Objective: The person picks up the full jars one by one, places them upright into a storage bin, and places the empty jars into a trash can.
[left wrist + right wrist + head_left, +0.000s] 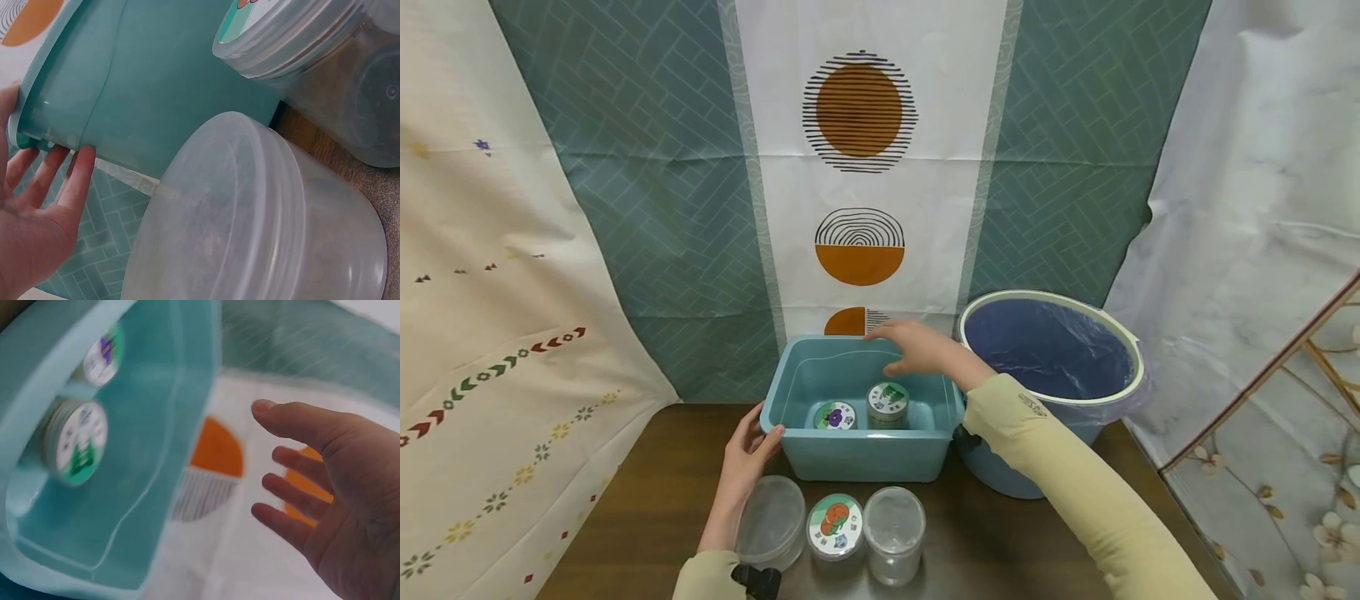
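A light blue plastic bin (868, 457) stands on the table. Inside it are a round container with a purple flower on its lid (835, 416) and a taller jar with a green plant picture (887, 400). My left hand (747, 454) touches the bin's left front corner, its thumb by the rim and its fingers against the outer side (47, 225). Over the bin's back right part hovers my right hand (917, 348), fingers spread and apart from the jars; the right wrist view shows nothing in that hand (340, 481).
Before the bin stand a wide clear jar (771, 518), a jar with an orange-red picture lid (835, 527) and a clear jar (895, 533). A blue lined trash can (1120, 333) stands at right. Patterned cloth (662, 208) hangs behind.
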A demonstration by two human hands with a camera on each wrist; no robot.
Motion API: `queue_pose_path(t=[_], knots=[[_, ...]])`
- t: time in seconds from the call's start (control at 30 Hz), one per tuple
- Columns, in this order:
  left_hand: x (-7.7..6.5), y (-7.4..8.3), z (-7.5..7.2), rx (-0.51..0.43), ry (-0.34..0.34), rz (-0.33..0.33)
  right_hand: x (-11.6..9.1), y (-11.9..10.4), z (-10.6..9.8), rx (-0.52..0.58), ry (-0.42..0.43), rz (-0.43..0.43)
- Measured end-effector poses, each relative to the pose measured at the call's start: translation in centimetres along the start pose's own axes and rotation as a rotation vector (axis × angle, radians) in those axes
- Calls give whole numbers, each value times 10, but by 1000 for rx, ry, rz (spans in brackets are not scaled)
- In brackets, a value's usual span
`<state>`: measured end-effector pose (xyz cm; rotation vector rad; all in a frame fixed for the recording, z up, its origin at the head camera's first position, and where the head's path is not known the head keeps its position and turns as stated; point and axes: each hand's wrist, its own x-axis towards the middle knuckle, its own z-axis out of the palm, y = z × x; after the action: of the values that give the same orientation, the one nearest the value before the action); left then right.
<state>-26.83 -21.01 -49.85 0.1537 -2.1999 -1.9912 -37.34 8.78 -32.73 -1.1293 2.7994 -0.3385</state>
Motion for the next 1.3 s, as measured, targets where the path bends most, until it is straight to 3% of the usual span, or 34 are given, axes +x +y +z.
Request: queue_pose_path(t=[0.2, 0.43, 0.63, 0.83, 1.03, 1.3], knots=[[0, 1, -3, 15, -7, -5, -47, -19, -23, 53, 174, -76], [0, 3, -3, 15, -14, -10, -108, -14, -38, 56, 406, -31], [1, 4, -4, 31, -21, -9, -159, 0, -33, 5, 661, -2], [1, 5, -2, 49, -20, -7, -195, 17, -15, -16, 918, -35], [-1, 7, -2, 40, -29, 6, -220, 37, 2, 50, 1030, -16], [-1, 6, -1, 29, -30, 1, -238, 55, 27, 57, 1021, 41]])
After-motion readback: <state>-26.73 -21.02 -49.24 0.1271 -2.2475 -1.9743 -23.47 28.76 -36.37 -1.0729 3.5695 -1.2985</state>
